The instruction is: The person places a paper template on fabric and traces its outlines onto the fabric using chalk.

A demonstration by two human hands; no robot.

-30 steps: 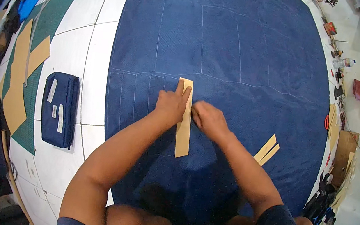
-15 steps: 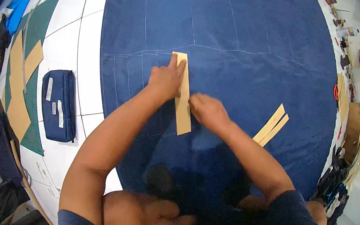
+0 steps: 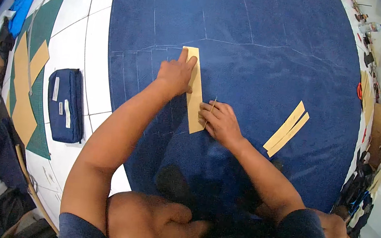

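A pale tan card strip (image 3: 196,91) lies lengthwise on a dark blue cloth (image 3: 263,80) marked with thin pale lines. My left hand (image 3: 175,75) presses down on the strip's upper part, its fingers stretched out and spread. Beside the strip's lower right edge, my right hand (image 3: 222,124) pinches a thin, pen-like stick (image 3: 214,104), with its fingertips touching the strip. What the stick's lower tip looks like is too small to tell. Two narrower tan card strips (image 3: 284,131) rest side by side on the cloth, to the right of my right hand.
Left of the cloth, a navy zipped pouch (image 3: 65,105) sits on white tiles. Tan card pieces (image 3: 25,87) and a long thin ruler lie on a green cutting mat (image 3: 40,135). Orange-red scissor handles (image 3: 359,91) and assorted items line the right edge. My bent legs are close below.
My right hand has moved down along the strip's right edge, and its stick now shows. My left hand stays pressed on the strip. The whole view has shifted slightly.
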